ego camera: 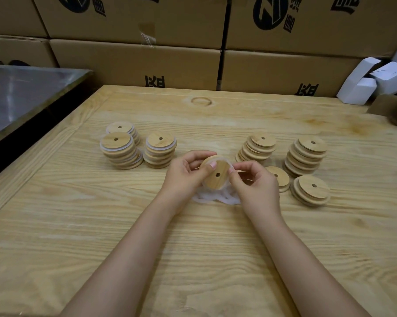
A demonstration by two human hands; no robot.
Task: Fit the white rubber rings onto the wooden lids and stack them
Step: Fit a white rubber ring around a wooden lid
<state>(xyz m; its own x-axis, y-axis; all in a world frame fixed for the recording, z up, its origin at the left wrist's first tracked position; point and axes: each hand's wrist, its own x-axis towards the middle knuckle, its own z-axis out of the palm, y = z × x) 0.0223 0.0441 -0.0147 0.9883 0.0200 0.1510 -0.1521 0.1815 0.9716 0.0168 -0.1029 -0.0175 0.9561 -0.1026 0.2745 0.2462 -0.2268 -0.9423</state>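
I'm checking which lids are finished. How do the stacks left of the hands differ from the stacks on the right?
The left stacks show white rings between their lids; the right stacks show bare wood only. The left stacks sit close together; the right stacks are spread wider, two tall and two low. Both are round wooden lids with a small centre hole.

wooden table (193, 248) | cardboard boxes (133, 62) behind | metal surface (21, 97) left
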